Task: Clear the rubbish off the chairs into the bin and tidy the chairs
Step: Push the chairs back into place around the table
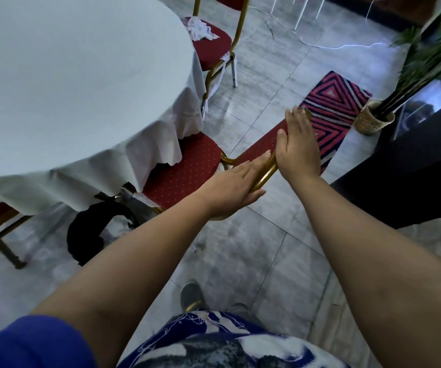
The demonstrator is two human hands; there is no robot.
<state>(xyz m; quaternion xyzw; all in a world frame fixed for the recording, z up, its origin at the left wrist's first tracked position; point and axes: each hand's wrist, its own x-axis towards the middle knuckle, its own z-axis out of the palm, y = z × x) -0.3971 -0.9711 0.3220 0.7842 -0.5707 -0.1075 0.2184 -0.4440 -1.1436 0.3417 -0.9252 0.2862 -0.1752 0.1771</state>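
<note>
Round counter (68, 75) fills the left, its white cloth hanging over the near chair (185, 168), whose red seat sits half tucked under the cloth's edge. Open grey floor (254, 248) spreads right, towards a striped mat (333, 102). The chair's backrest runs diagonally, lower left to upper right, along its gold rail. 2 hands on it: left hand (235, 184) lies flat with fingers extended over the rail, right hand (297, 144) pressed along the top edge, fingers straight, neither clenched. Further chair (214, 46) behind carries crumpled white rubbish (199, 27) on its seat.
</note>
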